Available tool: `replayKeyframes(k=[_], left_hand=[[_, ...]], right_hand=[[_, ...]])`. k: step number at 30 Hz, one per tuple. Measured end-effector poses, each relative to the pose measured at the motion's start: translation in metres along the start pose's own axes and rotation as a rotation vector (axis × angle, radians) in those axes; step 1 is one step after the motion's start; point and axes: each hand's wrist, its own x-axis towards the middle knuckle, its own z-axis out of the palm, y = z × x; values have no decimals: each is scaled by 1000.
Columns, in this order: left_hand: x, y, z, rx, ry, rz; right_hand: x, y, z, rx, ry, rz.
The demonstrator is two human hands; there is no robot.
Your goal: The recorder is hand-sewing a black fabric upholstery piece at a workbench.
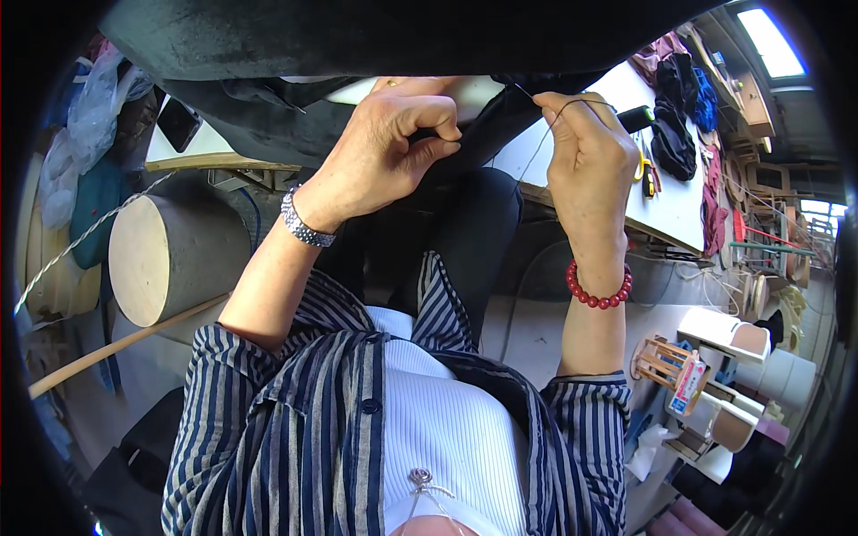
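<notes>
Dark material [357, 45], black and smooth, spans the top of the view, with its folded edges hanging over a white table [670, 210]. My left hand [398, 134], with a silver band at its wrist, is closed at the material's edge, thumb and forefinger pressed together. What lies in that pinch is too small to make out. To its right, my right hand [588, 134] pinches a thin needle [525, 91] beside a black fold. Dark thread [539, 147] loops over its fingers and trails down. A red bead bracelet [599, 286] circles that wrist.
On the table lie a phone [178, 123], a dark spool [636, 119], yellow-handled scissors [640, 166] and black cloth [675, 116]. A beige cylinder [143, 259], a wooden pole [125, 347] and a twisted cord [85, 234] stand at left. White boxes [726, 335] are at lower right.
</notes>
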Motion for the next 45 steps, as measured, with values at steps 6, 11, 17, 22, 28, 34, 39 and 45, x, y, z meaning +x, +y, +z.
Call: replayKeyframes(k=[6,11,17,22,28,34,39,45], left_hand=[[-3,0,-2,8,-21,-69],[5,0,5,22,-1,2],[0,2,-1,47,39,-26],[1,1,4,-7,74,-56],[6,7,7,-6,9,-119],[11,9,2,-48,-33,-63],[11,11,0,-112,-43,-97],[6,8,1,-78,-38,-200]], right_hand=[[-64,55,-56,702,-362,579],[-318,181,-68,-1026,-1523,936],[-233,144,-122,-485,-916,595],[-86,38,-89,237,-234,591],[-16,8,-22,243,-15,97],[-1,9,-15,150,-24,4],[7,11,-13,79,-63,-36],[11,8,-15,-14,-127,-70]])
